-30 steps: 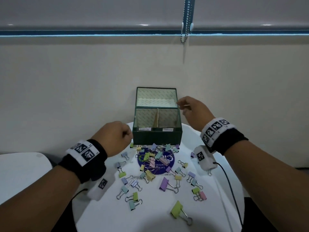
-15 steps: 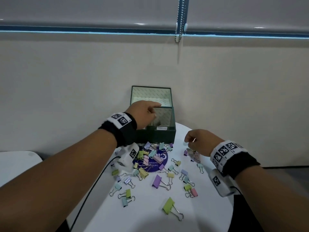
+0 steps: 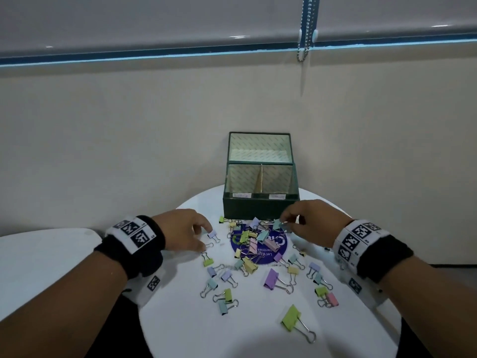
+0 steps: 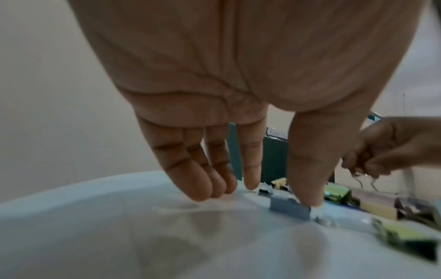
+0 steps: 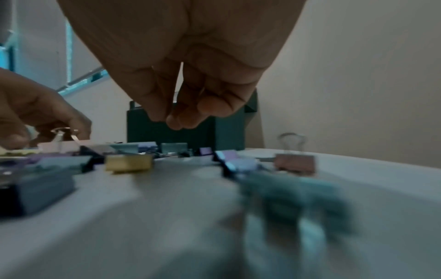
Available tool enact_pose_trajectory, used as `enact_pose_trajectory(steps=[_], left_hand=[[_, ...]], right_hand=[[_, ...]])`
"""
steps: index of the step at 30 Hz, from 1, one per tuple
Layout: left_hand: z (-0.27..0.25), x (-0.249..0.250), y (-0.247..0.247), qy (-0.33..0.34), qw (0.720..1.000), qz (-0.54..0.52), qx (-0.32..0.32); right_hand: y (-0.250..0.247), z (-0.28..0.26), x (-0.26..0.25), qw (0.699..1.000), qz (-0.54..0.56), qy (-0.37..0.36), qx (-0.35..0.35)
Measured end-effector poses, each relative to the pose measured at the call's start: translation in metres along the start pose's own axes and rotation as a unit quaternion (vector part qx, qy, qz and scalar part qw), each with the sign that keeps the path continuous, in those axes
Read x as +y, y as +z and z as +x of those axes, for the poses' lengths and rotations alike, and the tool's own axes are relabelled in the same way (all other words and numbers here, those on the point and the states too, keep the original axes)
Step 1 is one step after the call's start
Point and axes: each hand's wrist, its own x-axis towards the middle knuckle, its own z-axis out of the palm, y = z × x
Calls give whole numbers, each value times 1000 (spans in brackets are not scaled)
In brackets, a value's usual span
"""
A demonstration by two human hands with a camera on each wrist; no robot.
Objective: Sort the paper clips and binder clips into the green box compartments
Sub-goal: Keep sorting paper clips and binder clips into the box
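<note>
Head view shows both hands low over the white round tabletop (image 3: 180, 332), where many coloured binder clips (image 3: 247, 244) lie in a heap and also scattered. The green box (image 3: 259, 209) stands open at the far edge, just behind the heap; its two front compartments look empty from here.

The left hand (image 3: 180, 232) reaches down to a lilac clip (image 3: 213, 234). In the left wrist view the fingers (image 4: 203, 181) are almost straight and apart, and the thumb tip touches the grey-blue body of this clip (image 4: 290, 207), but nothing is closed around it yet.

The right hand (image 3: 313, 223) has its fingers curled together in a pinch on the wire handle of a teal clip (image 3: 277, 224) at the near wall of the box.

The risk I see is in the grip: a wire handle is thin and it swings, so the teal clip may turn and slip out on the way over the box wall. This clip also lies against other clips in the heap, so it may drag a neighbour off the tabletop. The left thumb could simply push the lilac clip away on the smooth surface. I cannot make out any paper clips, so a wrong compartment is also possible.
</note>
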Motion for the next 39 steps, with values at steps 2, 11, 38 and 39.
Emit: enact_pose_trajectory(steps=[2, 11, 38, 39], left_hand=[[2, 4, 4, 4, 1000, 13, 10], [14, 26, 9, 27, 998, 27, 41], [13, 50, 11, 229, 965, -44, 117], [13, 49, 11, 229, 963, -55, 128]], right_hand=[[4, 3, -10, 1000, -10, -14, -13], [19, 23, -39, 992, -72, 15, -104], [4, 13, -35, 974, -116, 22, -196], [4, 12, -35, 974, -107, 27, -198]])
